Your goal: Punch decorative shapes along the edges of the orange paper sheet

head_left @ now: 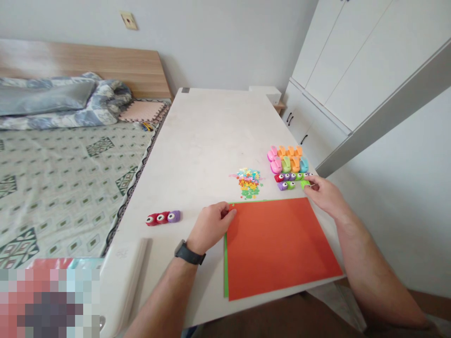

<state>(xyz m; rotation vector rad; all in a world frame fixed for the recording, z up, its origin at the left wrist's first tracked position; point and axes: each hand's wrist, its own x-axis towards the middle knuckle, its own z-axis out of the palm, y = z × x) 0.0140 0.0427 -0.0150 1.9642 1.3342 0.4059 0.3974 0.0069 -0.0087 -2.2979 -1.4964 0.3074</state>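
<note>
My left hand (213,224), with a dark watch on the wrist, pinches the top left corner of an orange-red sheet of paper (282,244). A green sheet (226,272) lies under it, showing along the left and top edges. Close to my left fingers, a small green spot shows in the orange corner. My right hand (324,193) is closed on a green craft punch (305,184), at the near right end of a row of small punches (283,186) in purple and green. Part of that punch is hidden by my fingers.
Behind stand larger pink, orange, green and blue punches (286,164). A pile of colourful paper cut-outs (249,182) lies left of them. Two red punches and a purple one (162,218) sit at left. A long white device (123,281) lines the table's (218,126) left edge.
</note>
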